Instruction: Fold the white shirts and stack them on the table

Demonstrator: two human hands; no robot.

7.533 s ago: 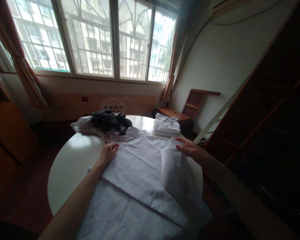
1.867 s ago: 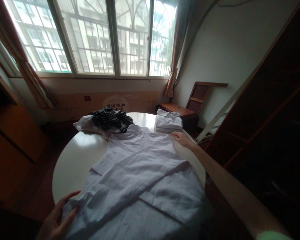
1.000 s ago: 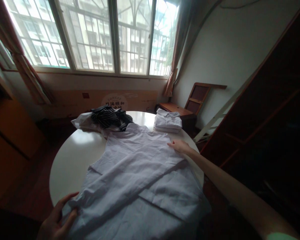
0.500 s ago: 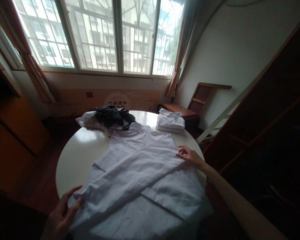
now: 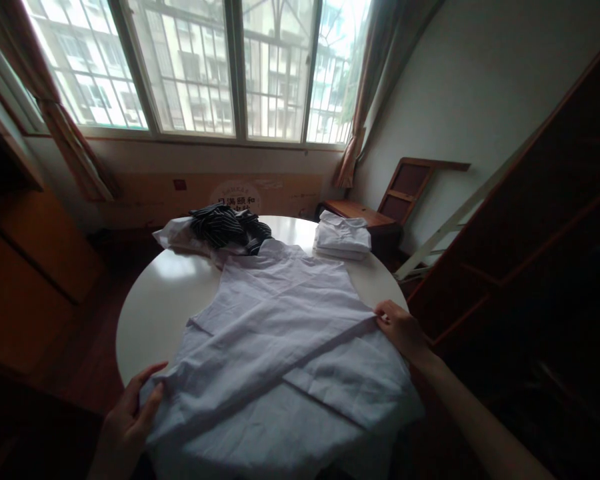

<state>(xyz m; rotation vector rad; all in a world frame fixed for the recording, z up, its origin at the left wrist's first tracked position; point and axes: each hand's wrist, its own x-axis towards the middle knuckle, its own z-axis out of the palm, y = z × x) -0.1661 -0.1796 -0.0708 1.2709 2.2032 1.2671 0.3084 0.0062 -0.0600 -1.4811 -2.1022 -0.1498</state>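
White shirt [image 5: 280, 347]: spread flat over the near half of the round white table [image 5: 155, 300], collar end toward the far edge, hem hanging off the near edge by you. Both sleeves are folded in across the body, one lying as a diagonal band from near left to right.

Your left hand [image 5: 130, 417]: at the table's near-left edge, fingers curled around the bunched end of the folded sleeve, thumb on top, gripping the cloth.

Your right hand [image 5: 403, 328]: at the right edge of the table, fingertips pinching the shirt's side where the diagonal fold ends; the palm faces down and the fingers are drawn together.

Folded white shirts [image 5: 343, 237]: a neat small stack at the far-right edge of the table, well apart from your hands.

Striped dark garment [image 5: 225, 225]: a loose heap at the far edge, just beyond the collar, lying on a crumpled pale cloth [image 5: 173, 237].

Wooden chair [image 5: 380, 207]: beyond the table, against the wall on the right.

Window [image 5: 205, 67]: barred, across the far wall, curtains at both sides.
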